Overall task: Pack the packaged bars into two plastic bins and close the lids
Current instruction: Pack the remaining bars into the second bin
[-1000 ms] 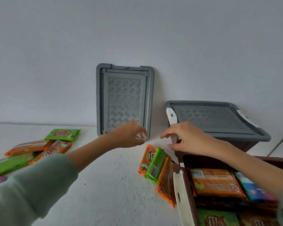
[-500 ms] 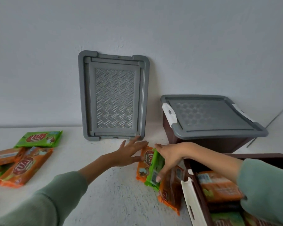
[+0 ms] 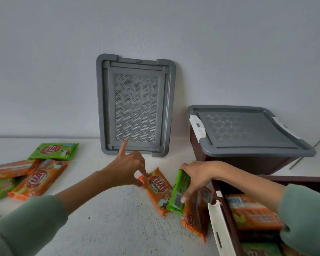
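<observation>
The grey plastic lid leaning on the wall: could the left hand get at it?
Probably yes. The left hand is just before the grey plastic lid, with only bare tabletop between, though its fingers touch an orange packaged bar.

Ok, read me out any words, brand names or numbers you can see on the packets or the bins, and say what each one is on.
"KUAI", as best it reads: red logo on the orange packet at the left hand.
Same logo: green packet and orange packet at far left.
Green packet in the right hand: barcode, digits too small.
Packets in the open bin: print blurred.
Closed bin and leaning lid: no text.
</observation>
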A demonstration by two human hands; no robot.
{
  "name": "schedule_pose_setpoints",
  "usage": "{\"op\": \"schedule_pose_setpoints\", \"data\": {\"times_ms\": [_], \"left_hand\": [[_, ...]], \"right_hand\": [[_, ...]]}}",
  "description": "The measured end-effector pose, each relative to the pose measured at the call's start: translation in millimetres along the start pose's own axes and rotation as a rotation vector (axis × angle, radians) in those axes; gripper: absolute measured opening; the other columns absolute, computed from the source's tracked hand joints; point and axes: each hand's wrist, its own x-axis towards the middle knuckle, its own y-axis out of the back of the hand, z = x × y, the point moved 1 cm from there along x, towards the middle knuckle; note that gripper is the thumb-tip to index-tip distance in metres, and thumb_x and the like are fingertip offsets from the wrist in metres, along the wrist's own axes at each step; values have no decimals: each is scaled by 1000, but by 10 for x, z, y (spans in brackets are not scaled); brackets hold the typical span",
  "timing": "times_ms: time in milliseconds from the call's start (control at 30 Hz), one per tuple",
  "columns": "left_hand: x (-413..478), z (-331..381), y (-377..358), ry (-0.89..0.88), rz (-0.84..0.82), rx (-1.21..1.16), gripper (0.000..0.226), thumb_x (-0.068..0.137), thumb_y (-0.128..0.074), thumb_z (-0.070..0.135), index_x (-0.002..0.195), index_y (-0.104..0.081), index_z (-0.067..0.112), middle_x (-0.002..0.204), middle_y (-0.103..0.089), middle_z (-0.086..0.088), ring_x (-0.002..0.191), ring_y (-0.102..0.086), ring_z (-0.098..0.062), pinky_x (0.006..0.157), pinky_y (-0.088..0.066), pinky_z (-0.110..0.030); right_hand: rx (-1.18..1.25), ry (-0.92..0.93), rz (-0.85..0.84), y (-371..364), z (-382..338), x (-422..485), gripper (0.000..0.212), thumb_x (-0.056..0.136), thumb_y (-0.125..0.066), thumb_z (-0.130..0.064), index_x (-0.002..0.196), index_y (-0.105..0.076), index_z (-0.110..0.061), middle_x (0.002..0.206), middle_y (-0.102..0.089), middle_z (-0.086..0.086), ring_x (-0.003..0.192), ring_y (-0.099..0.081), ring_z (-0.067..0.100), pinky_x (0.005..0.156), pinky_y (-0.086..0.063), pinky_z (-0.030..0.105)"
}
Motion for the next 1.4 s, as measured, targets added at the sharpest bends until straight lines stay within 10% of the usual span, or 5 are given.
{"op": "schedule_pose_setpoints", "data": {"times_ms": [233,400,767,1200,1400], "left_hand": [[120,150,0,-99,-163,-95,92,67,-73,53,144,-29,30,148,-35,5,141,-22,-12,116,3,-49],[155,225,-23,-178,-113,-99,77,61,-79,51,129,-50,27,126,-53,5,119,-44,-13,105,-27,-27],[-190,-319,87,35,-351,234,89,61,-75,57,132,-38,18,133,-41,2,122,-39,-16,108,-26,-31],[-431,-528,94,354,-569,291,95,65,-72,58,134,-33,5,132,-44,-6,119,-47,-21,96,-40,-31],[-497,-522,82,371,-571,271,99,68,-69,58,139,-25,5,136,-39,-8,121,-44,-21,96,-42,-31]], "right_hand": [[-5,-1,12,4,-16,-6,88,73,-73,-48,139,-30,-9,136,-46,10,121,-47,24,100,-43,32],[-20,-2,8,1,-9,-3,89,73,-73,-47,141,-28,-9,137,-45,10,122,-47,24,101,-43,33],[-214,7,-140,-151,-217,195,113,78,-62,-57,147,18,-20,157,0,12,142,-17,33,113,-28,45],[-352,459,-52,-158,-578,311,121,75,-75,-34,146,22,-20,157,3,16,145,-2,28,119,-12,45],[-368,255,-17,-224,-504,269,126,70,-73,-51,146,21,-14,155,15,17,144,7,34,115,6,50]]}}
